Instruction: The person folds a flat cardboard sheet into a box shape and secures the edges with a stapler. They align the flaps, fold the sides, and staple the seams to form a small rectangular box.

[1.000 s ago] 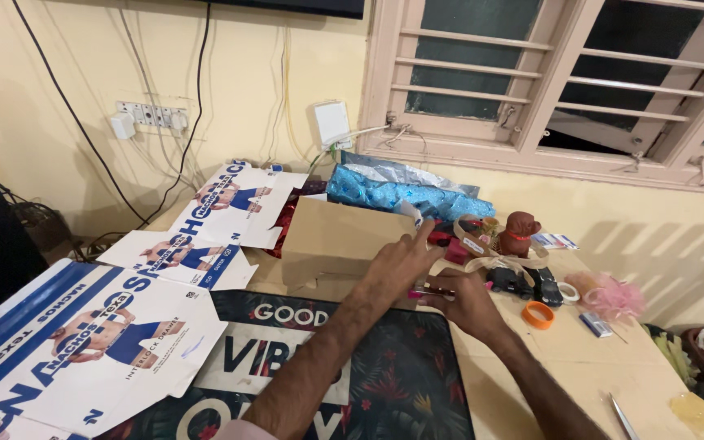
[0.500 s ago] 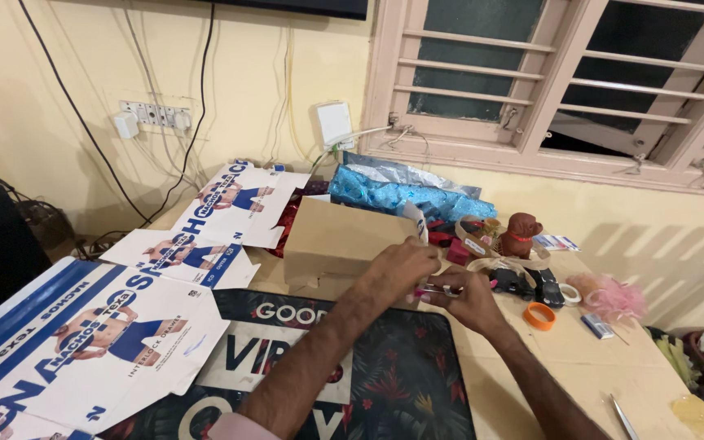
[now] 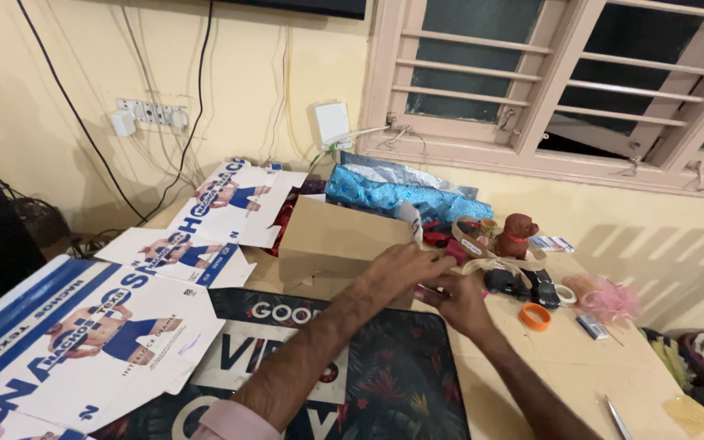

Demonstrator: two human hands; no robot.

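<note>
Flat blue-and-white printed cartons (image 3: 83, 334) lie at your left on the tabletop (image 3: 613, 367), with a plain brown cardboard box (image 3: 340, 240) ahead and blue glitter wrap (image 3: 401, 198) behind it. Since half a second ago your hands have closed together. Your left hand (image 3: 401, 267) curls over a small pink object (image 3: 427, 293), clenched in your right hand (image 3: 459, 300), just beside the box's front corner.

Setting: a room in a home, used as a craft table. Evidence: pale yellow wall with switchboard (image 3: 152, 113) and loose cables upper left; louvred window (image 3: 564, 77) upper right; table (image 3: 613, 367) crowded with wrapping paper (image 3: 401, 195), tape rolls, flattened printed cartons (image 3: 83, 334).
</note>
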